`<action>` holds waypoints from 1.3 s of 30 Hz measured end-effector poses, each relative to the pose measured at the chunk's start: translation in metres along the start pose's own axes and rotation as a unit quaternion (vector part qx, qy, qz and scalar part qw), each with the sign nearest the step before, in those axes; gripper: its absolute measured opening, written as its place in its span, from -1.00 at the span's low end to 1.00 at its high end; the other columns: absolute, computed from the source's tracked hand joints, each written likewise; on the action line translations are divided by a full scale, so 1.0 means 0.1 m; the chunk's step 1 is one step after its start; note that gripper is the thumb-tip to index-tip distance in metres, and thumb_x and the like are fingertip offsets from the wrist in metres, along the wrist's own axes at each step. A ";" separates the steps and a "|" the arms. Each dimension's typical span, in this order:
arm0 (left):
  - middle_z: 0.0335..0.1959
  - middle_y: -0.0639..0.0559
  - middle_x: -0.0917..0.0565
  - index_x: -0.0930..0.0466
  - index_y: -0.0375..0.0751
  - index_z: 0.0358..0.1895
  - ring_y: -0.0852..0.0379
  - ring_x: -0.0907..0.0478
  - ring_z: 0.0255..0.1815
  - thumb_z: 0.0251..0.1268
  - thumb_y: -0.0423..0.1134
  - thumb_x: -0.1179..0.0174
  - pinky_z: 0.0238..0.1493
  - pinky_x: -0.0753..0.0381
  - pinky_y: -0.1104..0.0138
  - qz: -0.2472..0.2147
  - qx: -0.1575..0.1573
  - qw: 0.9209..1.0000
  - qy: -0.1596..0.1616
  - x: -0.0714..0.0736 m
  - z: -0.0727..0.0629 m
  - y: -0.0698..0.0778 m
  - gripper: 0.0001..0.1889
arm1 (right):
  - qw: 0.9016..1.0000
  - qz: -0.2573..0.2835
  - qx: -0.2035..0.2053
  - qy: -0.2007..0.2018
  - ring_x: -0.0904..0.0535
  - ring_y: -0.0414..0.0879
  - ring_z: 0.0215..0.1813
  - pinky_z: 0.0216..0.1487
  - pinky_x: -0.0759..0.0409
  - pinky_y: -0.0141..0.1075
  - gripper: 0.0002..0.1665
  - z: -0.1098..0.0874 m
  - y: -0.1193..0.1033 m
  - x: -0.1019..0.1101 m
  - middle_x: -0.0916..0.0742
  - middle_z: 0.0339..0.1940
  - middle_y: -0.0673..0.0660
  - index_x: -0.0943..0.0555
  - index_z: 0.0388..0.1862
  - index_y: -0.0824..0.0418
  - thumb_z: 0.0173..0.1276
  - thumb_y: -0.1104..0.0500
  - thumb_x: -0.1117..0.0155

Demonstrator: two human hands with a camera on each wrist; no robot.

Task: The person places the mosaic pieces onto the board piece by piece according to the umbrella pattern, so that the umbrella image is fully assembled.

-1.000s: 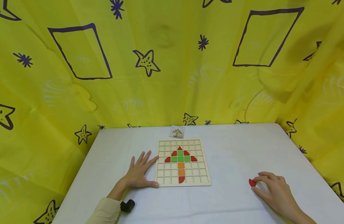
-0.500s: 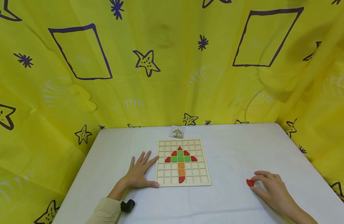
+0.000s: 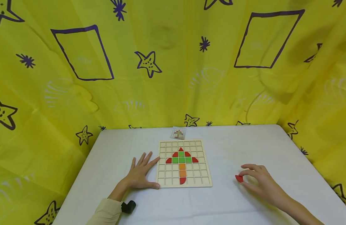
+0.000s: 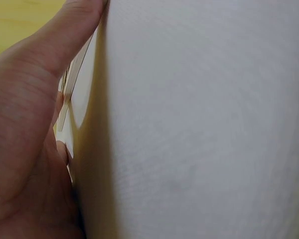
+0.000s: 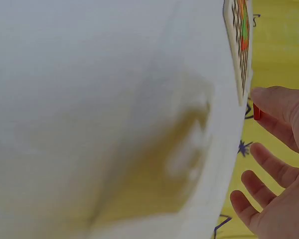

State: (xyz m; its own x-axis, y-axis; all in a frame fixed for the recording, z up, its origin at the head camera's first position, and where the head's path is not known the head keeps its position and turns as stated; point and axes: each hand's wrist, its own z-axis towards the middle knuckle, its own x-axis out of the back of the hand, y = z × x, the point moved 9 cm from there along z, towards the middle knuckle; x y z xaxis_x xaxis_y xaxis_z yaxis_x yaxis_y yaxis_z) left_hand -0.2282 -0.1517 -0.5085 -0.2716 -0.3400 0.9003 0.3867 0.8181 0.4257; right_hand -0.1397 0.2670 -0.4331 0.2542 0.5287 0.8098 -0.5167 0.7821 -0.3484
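Note:
A square wooden grid board [image 3: 168, 175] lies on the table, filled in part with red, green and orange pieces. The pieces form an arrow-like figure, with a red quarter-round piece [image 3: 182, 180] at the foot of its stem. My left hand [image 3: 138, 175] lies spread, thumb and index fingertip at the board's left edge. To the right of the board, my right hand [image 3: 261, 182] pinches a red quarter-round piece [image 3: 239, 178] between thumb and index finger. In the right wrist view the red piece [image 5: 256, 112] shows edge-on, and the other fingers are loosely bent.
A small pattern card [image 3: 178, 132] showing a similar figure lies behind the board. A black object [image 3: 128, 207] sits by the left sleeve [image 3: 106, 211]. White cloth [image 3: 226, 143] covers the table, and a yellow patterned curtain [image 3: 173, 93] hangs around its back and sides.
My right hand has moved left and slightly away from me with the red quarter-round piece, nearer the board. The left hand and the board stay where they were.

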 end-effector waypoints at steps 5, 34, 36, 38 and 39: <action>0.70 -0.20 0.07 -0.15 0.11 0.64 -0.33 0.28 0.68 -0.09 0.44 -0.46 0.46 0.44 -0.42 0.005 -0.001 1.000 -0.005 0.01 0.00 0.01 0.18 | 1.000 0.002 0.022 -0.005 -0.45 -0.02 0.03 -0.01 -0.41 -0.37 -0.49 0.20 -0.17 0.00 -0.71 0.07 0.09 -0.71 -0.20 -0.19 -0.04 0.29 -0.70; 0.70 -0.17 0.07 -0.15 0.14 0.64 -0.30 0.30 0.68 -0.10 0.46 -0.45 0.47 0.44 -0.41 0.012 0.004 1.000 -0.006 0.00 0.01 0.00 0.18 | 0.991 0.075 0.040 -0.107 -0.42 0.07 0.24 0.16 -0.56 0.10 -0.73 1.08 -1.00 -0.45 -0.65 0.24 0.10 -0.74 -0.19 -0.07 0.17 0.16 -0.63; 0.70 -0.16 0.08 -0.15 0.15 0.64 -0.30 0.30 0.68 -0.10 0.46 -0.45 0.47 0.44 -0.41 0.012 0.003 1.000 -0.005 -0.01 0.01 0.00 0.18 | 0.990 0.078 0.037 -0.113 -0.41 0.07 0.26 0.17 -0.56 0.11 -0.74 1.11 -1.05 -0.52 -0.65 0.24 0.08 -0.75 -0.19 -0.07 0.17 0.15 -0.64; 0.70 -0.15 0.08 -0.15 0.15 0.64 -0.30 0.31 0.69 -0.10 0.46 -0.45 0.47 0.44 -0.40 0.013 0.004 1.000 -0.005 -0.01 0.01 0.00 0.19 | 0.989 0.081 0.035 -0.120 -0.41 0.06 0.27 0.18 -0.56 0.10 -0.75 1.13 -1.09 -0.59 -0.64 0.25 0.07 -0.76 -0.18 -0.07 0.18 0.13 -0.63; 0.70 -0.16 0.07 -0.15 0.15 0.64 -0.30 0.30 0.69 -0.11 0.46 -0.45 0.47 0.44 -0.41 0.013 0.004 1.000 -0.004 -0.01 0.02 0.00 0.18 | 0.988 0.084 0.034 -0.124 -0.40 0.06 0.27 0.18 -0.55 0.11 -0.75 1.13 -1.11 -0.63 -0.64 0.25 0.08 -0.76 -0.18 -0.08 0.18 0.12 -0.63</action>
State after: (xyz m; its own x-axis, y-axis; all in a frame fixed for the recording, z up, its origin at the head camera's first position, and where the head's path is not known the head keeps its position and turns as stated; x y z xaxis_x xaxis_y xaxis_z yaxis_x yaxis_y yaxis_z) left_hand -0.2295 -0.1507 -0.5091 -0.2691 -0.3147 0.9102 0.3862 0.8305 0.4014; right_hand -0.1910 0.1095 -0.3922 -0.0427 0.5452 0.8372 -0.5907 0.6620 -0.4613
